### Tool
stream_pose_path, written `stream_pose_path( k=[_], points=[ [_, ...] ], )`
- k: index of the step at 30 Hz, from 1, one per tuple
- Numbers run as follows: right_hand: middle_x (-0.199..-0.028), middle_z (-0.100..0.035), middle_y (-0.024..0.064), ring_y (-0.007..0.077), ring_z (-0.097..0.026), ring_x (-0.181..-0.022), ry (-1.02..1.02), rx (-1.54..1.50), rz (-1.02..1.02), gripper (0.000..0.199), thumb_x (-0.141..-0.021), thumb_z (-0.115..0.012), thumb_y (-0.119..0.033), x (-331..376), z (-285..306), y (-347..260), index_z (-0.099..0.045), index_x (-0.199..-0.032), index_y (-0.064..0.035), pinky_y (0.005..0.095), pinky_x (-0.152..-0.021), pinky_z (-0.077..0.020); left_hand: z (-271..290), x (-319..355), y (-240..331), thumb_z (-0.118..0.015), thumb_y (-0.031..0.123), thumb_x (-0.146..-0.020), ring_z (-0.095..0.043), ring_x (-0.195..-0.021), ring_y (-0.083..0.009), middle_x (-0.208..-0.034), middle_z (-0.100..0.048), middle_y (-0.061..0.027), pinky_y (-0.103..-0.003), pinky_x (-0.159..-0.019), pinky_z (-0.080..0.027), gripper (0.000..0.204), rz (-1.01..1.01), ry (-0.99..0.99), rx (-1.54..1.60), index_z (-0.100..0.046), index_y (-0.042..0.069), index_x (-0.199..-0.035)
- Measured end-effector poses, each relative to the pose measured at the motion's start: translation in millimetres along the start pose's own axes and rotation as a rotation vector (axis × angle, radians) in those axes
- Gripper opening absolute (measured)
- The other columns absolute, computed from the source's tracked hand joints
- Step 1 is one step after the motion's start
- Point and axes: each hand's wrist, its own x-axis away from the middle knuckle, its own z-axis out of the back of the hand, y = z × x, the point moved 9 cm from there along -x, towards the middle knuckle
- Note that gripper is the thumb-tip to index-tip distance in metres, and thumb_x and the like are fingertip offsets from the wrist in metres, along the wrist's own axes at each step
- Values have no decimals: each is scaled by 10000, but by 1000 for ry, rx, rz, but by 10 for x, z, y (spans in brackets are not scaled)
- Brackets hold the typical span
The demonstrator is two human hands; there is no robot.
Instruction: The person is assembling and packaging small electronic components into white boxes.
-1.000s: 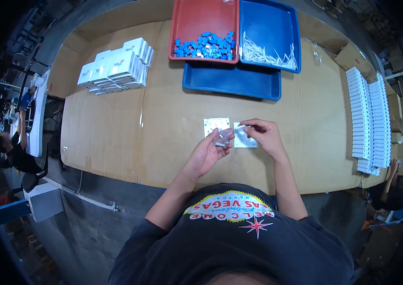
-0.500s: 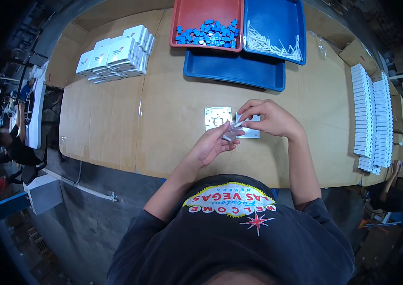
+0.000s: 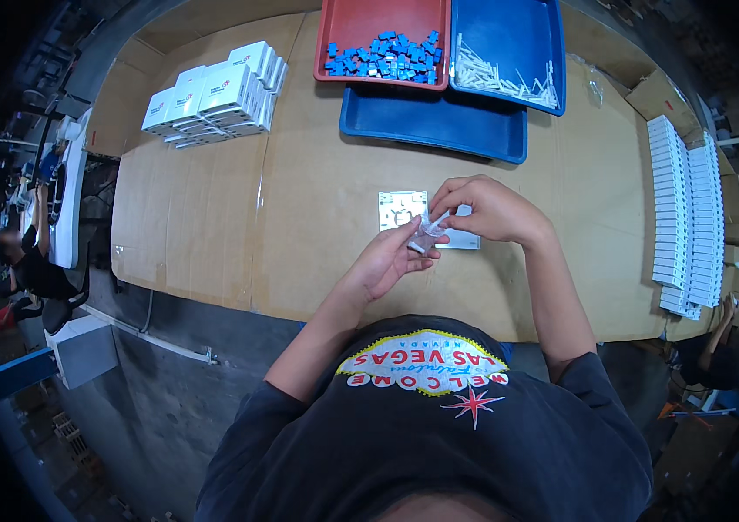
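While both hands meet, fingers (image 3: pixel 429 228) pinch what seems a small clear bag (image 3: pixel 426 237).

Small clear plastic bag (image 3: pixel 427 233), held above white square plates (image 3: pixel 403 210)

workshop | parts trays (image 3: pixel 509 35) | stacked white boxes (image 3: pixel 213 96) | cardboard-covered bench (image 3: pixel 213 217)

Cardboard-covered table (image 3: pixel 213 217); white boxes (image 3: pixel 213 96); red tray (image 3: pixel 382 17); blue trays (image 3: pixel 435 122); white plates (image 3: pixel 403 209), seemingly.
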Motion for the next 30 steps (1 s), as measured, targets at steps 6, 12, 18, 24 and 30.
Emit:
stream_pose_path(
  k=[6,12,18,24,30],
  points=[
    [-1147,-744,116,285,-710,-1034,-80,-137,44,209,-901,-708,-37,-28,-103,-20,-789,-1092,-15,380,-934,-548,0,2,10,-455,342,-1143,-702,-991,-178,-1225,-720,-125,-352,-892,-580,397,-19,3,-21,-560,44,-1383],
    [-1161,-746,121,259,-709,-1033,-95,-256,42,169,-913,-729,-56,-86,-225,113,-780,-1061,9,372,-954,-539,-21,17,14,-437,354,-1146,-700,-1012,-182,-1238,-715,-126,-357,-904,-574,404,-30,-24,1,-572,46,-1370],
    [-1140,-748,130,256,-705,-1015,45,-237,17,174,-973,-701,-130,-29,-145,17,-780,-1020,17,372,-947,-535,15,33,42,-435,385,-1144,-695,-1023,-167,-1232,-717,-108,-340,-906,-567,411,-68,-28,-5,-604,64,-1338],
    [-1126,-743,151,273,-704,-1006,58,-264,0,287,-1045,-650,-237,33,-217,34,-769,-1090,21,377,-939,-536,-39,43,43,-465,386,-1136,-694,-1020,-155,-1217,-718,-89,-327,-903,-566,389,-63,-27,20,-618,80,-1321],
    [-1231,-712,102,188,-668,-1088,40,-475,-12,311,-1090,-603,-235,23,-340,171,-758,-1121,32,352,-942,-533,-40,25,19,-438,372,-1145,-704,-1046,-187,-1194,-713,-89,-352,-900,-571,378,-68,-52,34,-601,80,-1320]
  ],
)
